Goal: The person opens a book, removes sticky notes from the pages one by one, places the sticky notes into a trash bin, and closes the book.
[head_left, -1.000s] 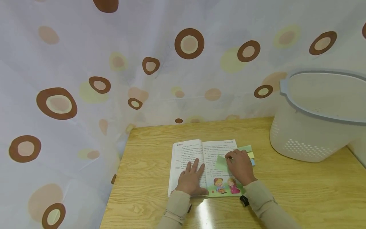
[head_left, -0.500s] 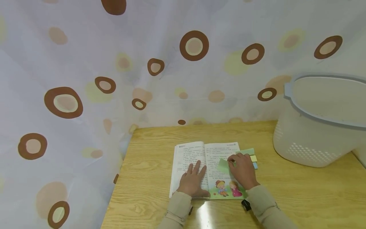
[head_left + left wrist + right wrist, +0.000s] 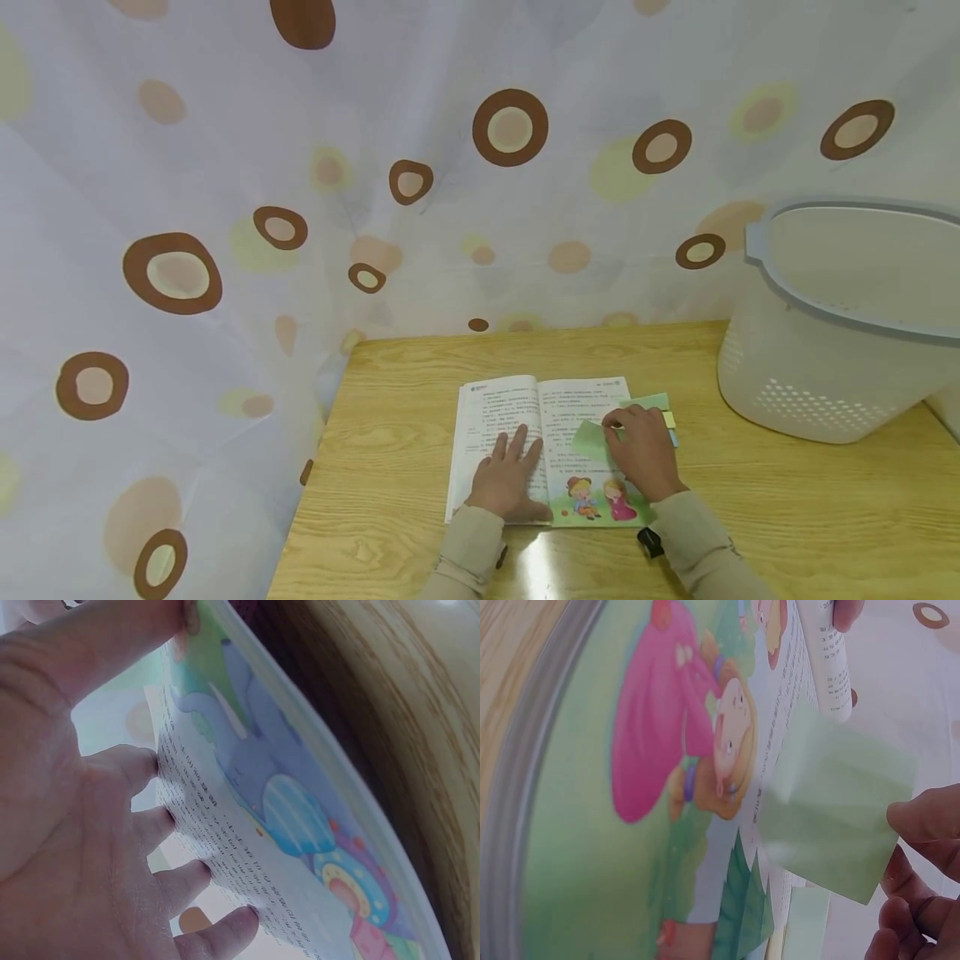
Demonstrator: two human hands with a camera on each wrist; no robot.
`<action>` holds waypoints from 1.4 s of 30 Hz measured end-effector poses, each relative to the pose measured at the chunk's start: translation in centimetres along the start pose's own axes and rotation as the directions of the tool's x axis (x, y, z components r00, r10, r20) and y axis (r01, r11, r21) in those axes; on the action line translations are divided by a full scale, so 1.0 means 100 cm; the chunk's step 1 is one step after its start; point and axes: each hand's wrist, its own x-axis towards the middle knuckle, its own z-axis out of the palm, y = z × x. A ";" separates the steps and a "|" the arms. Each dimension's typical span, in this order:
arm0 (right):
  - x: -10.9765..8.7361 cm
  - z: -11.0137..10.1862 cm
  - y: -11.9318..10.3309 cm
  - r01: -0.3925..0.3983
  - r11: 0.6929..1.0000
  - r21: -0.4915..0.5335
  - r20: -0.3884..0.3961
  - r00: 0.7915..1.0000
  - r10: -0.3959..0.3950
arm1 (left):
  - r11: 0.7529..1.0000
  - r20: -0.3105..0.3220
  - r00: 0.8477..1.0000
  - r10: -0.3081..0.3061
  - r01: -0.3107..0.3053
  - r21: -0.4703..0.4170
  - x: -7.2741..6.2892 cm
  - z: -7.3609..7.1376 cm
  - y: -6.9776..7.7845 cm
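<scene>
"Left hand [image 3: 504,483] and right hand [image 3: 645,454]: what does the head view show of them?"

"One rests with fingers spread on the left page of an open book [image 3: 558,408]. The other, over the right page, pinches a pale green note [image 3: 588,439]."

"And around them?"

"Past the book's right edge stick out a green slip [image 3: 650,402], the farthest, then a yellow tab [image 3: 669,419], then a blue tab [image 3: 673,437]. At the near end of the right page are a child in a hat [image 3: 580,496] and a figure in pink [image 3: 618,500], both printed. Everything lies on a wood-grained surface [image 3: 397,417], with a pale basket [image 3: 802,367] well apart at the far right. Dotted cloth [image 3: 435,233] hangs behind. By the right sleeve [image 3: 705,550] is a black object [image 3: 650,542]; I can't tell what."

"Left wrist view?"

"Fingers apart, tips against the page, thumb reaching toward the book's near edge. A blue elephant [image 3: 247,765] is printed along that edge."

"Right wrist view?"

"Thumb and fingertip grip one edge of the note, which is tilted at the page."

"Does its other edge touch the paper?"

"I can't tell. Beyond it, a fingertip of the left hand shows on the opposite page."
</scene>
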 end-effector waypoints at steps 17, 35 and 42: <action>0.001 -0.015 0.009 -0.011 0.999 0.043 -0.040 0.999 0.013 | 1.000 0.002 1.000 -0.013 0.013 0.000 -0.004 -0.005 0.006; 0.010 -0.052 0.006 0.007 0.986 0.169 -0.233 0.972 0.033 | 0.999 -0.010 1.000 -0.009 0.008 -0.032 -0.007 -0.006 0.004; 0.017 -0.094 -0.007 0.039 0.979 0.198 -0.341 0.940 0.032 | 1.000 -0.009 1.000 -0.006 0.006 -0.026 -0.007 -0.005 0.003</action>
